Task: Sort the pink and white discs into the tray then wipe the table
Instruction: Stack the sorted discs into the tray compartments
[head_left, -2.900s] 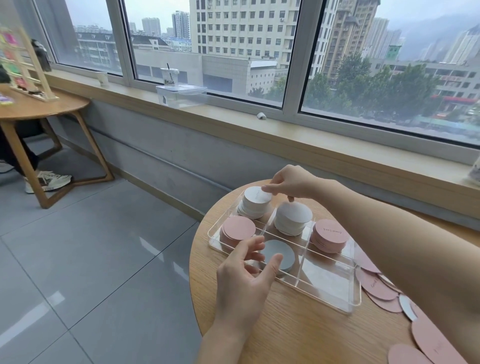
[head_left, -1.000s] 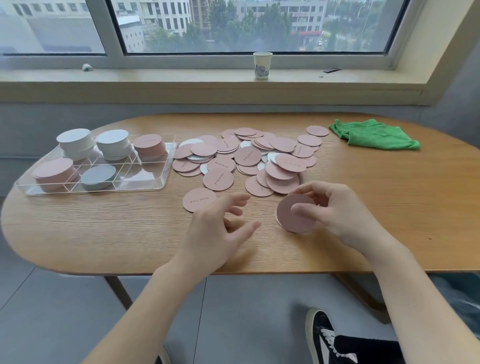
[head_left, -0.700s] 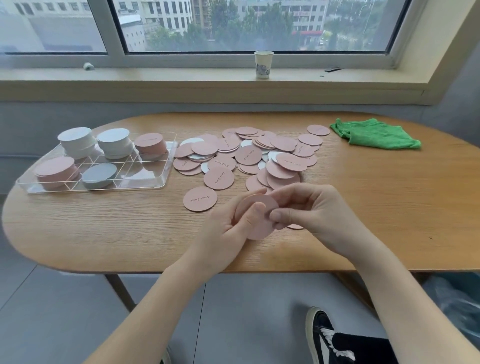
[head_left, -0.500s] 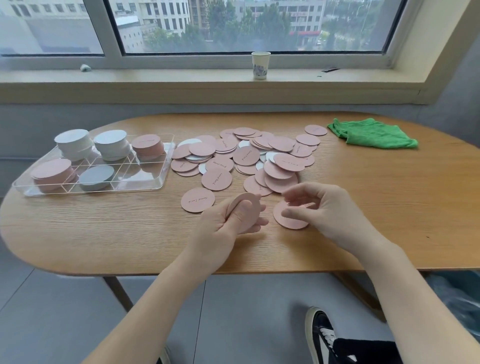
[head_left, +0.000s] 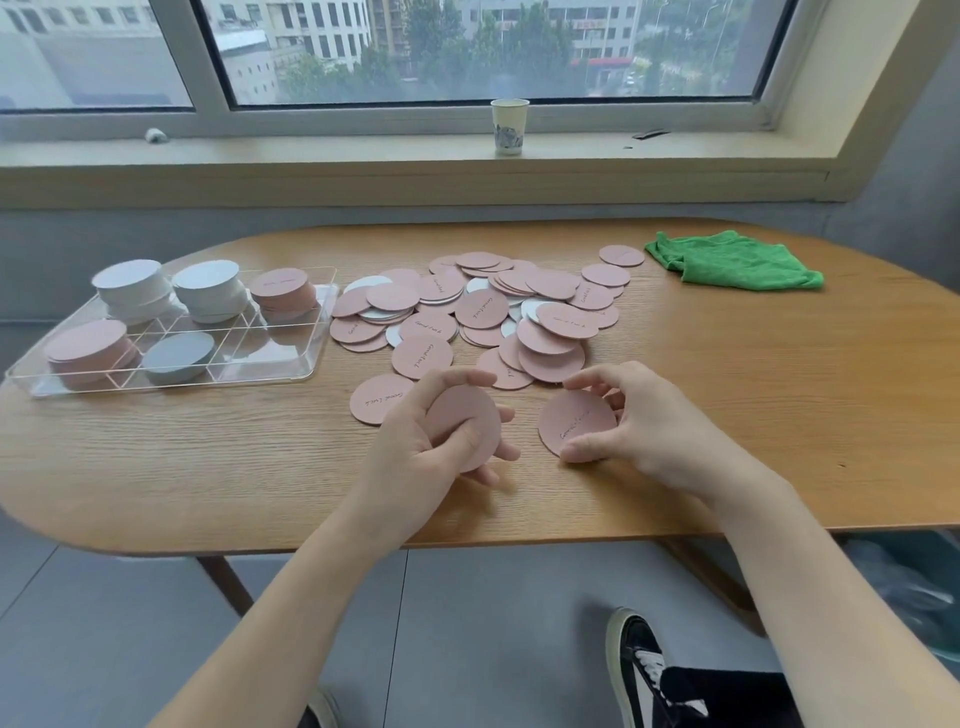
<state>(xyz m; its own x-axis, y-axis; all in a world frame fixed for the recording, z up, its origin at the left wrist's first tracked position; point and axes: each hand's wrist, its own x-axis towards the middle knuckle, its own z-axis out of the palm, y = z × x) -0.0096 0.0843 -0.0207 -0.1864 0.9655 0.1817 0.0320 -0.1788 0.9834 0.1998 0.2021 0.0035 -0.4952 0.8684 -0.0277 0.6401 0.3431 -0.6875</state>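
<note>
My left hand (head_left: 426, 441) grips a pink disc (head_left: 470, 415) just above the table, thumb across its face. My right hand (head_left: 639, 421) pinches another pink disc (head_left: 574, 421) by its rim, tilted up off the wood. A loose pile of pink and white discs (head_left: 483, 309) lies behind both hands, and a single pink disc (head_left: 376, 400) lies flat by my left hand. The clear divided tray (head_left: 291, 371) at the left holds two white stacks (head_left: 208, 291) at its back, pink stacks (head_left: 283, 291) at its far right and front left, and a grey-looking stack in front.
A green cloth (head_left: 732, 260) lies crumpled at the far right of the wooden table (head_left: 779, 415). A paper cup (head_left: 509, 124) stands on the window sill. My shoe (head_left: 644, 670) shows below the table's front edge.
The view swung from the tray to the pile. My right hand passed a pink disc to my left hand, which now holds it. My right hand has lifted another pink disc's edge.
</note>
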